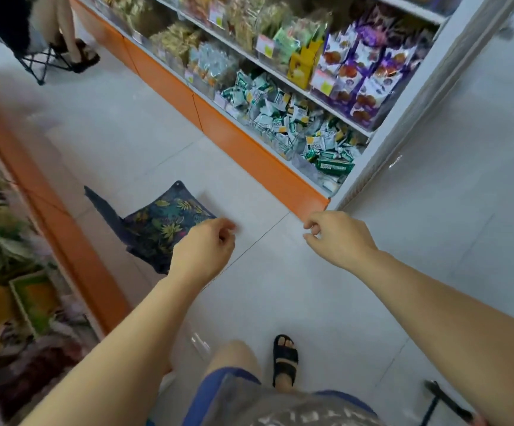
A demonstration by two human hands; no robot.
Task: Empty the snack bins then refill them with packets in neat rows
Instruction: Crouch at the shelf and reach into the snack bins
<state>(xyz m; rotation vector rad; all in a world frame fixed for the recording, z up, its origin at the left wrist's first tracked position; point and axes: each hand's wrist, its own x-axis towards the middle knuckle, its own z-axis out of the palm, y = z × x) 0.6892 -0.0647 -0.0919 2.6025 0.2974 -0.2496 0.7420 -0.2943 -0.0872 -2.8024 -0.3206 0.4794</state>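
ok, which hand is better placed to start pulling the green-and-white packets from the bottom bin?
Probably the right hand: it hangs empty by the corner of the orange base, just below the green-and-white packets. The left hand, also empty, is farther away, over the leaf-patterned fabric on the floor.

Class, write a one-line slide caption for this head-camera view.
Left hand and right hand hover empty above the tiled floor, facing heaped green-and-white snack packets.
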